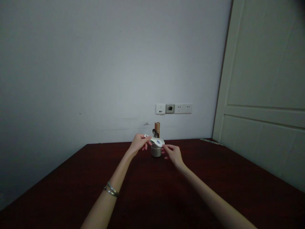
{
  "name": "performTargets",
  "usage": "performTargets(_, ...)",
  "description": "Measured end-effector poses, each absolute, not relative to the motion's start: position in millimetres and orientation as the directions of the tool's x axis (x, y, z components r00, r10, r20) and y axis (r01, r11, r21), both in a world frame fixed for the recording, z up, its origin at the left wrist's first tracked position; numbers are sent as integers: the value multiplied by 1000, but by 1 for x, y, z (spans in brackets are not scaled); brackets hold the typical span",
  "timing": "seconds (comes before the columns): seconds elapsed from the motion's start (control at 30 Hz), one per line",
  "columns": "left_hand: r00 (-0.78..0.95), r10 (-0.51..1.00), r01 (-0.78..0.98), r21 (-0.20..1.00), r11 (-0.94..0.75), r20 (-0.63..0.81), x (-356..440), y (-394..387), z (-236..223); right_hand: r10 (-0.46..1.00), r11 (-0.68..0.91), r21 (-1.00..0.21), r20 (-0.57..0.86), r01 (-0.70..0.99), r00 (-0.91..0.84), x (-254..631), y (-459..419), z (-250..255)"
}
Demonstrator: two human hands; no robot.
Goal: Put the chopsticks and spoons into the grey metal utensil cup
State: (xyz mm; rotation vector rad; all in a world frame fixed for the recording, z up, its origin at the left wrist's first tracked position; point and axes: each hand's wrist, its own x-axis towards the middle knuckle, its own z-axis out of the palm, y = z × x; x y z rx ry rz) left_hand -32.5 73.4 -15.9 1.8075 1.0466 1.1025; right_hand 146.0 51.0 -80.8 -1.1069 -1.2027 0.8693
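Note:
A white ceramic soup spoon [159, 142] with a blue mark in its bowl is held up between both hands. My left hand [139, 143] pinches its handle, and my right hand [173, 155] grips the rim of the bowl with its fingertips. Just behind the spoon stands a pale patterned utensil cup [156, 151], its upper part partly covered by the spoon. Several wooden chopsticks [157, 128] and dark metal spoons [155, 133] stick up out of it.
The dark red table [147, 194] reaches back to a pale wall [107, 63]. Wall sockets [183, 108] and switch plates [160, 109] sit above the cup. On the right is a panelled door [264, 79]. A thin flat strip [211, 142] lies at the table's back right edge.

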Motion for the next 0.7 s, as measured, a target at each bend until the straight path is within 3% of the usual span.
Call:
performTargets(0.13, 369, 897, 267, 896, -355, 245, -37, 78, -21, 895, 338, -930, 365, 143, 256, 156, 62, -63)
performTargets(0.23, 486, 865, 327, 892, -311, 124, -39, 80, -28, 838, 420, -871, 480, 254, 259, 160, 67, -46)
performTargets(0.43, 664, 746, 367, 895, -255, -60, -24, 78, -52, 667, 579, -595, 739, 557, 96, 158, 71, -28)
performTargets(0.53, 701, 709, 355, 902, -247, -81, -12, 78, -66, 652, 573, -514, 758, 639, 25, 155, 73, -32)
performTargets(0.7, 745, 635, 413, 889, -200, -203, -18, 92, -85, 654, 542, -476, 757, 693, 8, 159, 81, -41)
